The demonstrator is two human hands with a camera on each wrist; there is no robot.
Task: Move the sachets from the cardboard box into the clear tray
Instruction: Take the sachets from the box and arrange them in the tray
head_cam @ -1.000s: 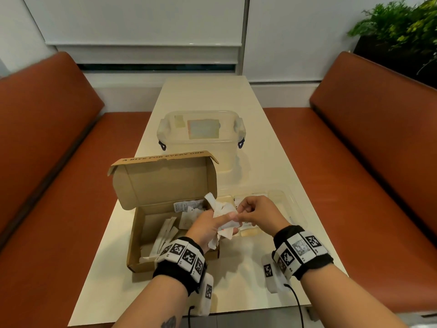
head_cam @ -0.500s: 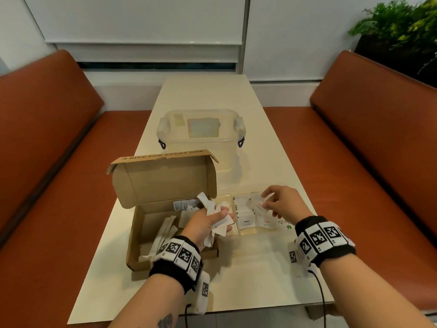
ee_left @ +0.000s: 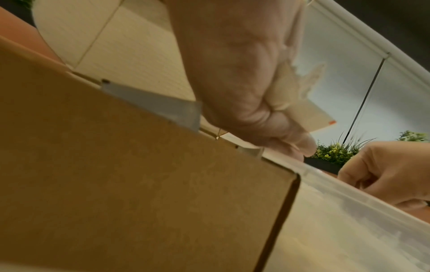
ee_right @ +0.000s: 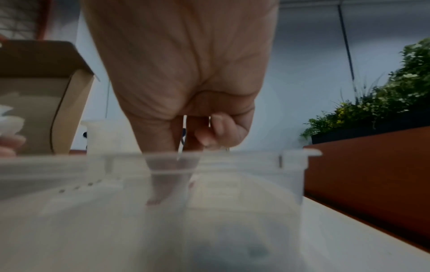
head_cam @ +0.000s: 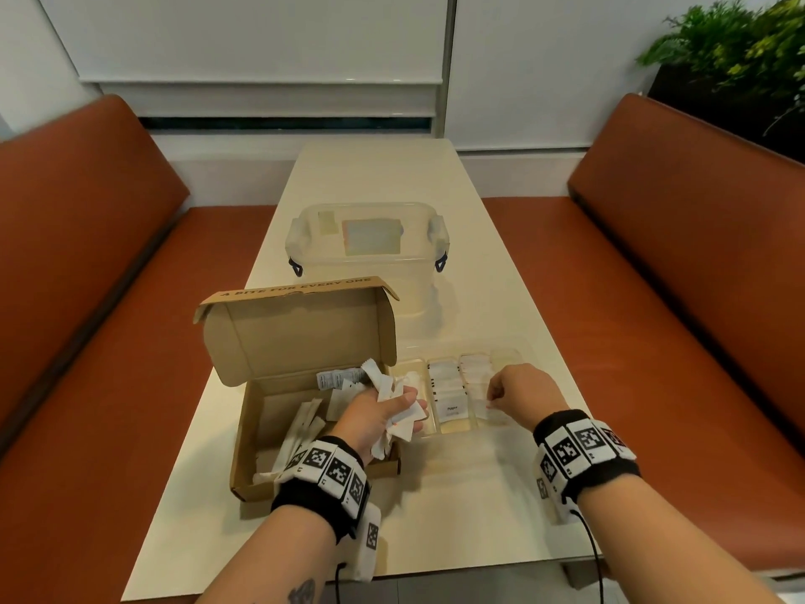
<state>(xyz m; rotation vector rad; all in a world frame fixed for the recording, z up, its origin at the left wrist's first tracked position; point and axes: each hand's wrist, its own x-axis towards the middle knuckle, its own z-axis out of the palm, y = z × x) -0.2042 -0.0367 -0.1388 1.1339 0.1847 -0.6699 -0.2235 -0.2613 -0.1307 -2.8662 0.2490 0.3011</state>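
White paper sachets (head_cam: 394, 401) bunched in left hand (head_cam: 368, 418), one more pinched by right hand (head_cam: 520, 396) over clear tray.

Left-hand fingers curled tight round the crumpled bunch, above the right edge of the open brown cardboard box (head_cam: 305, 385) on the cream table (head_cam: 470, 494). Right-hand thumb and forefinger closed on a single thin sachet (ee_right: 181, 145), lowered into a compartment of the shallow clear plastic tray (head_cam: 520, 342) just right of the box. More sachets flat in neighbouring tray compartments and inside the box. Lidded translucent plastic tub (head_cam: 368, 250) behind both.
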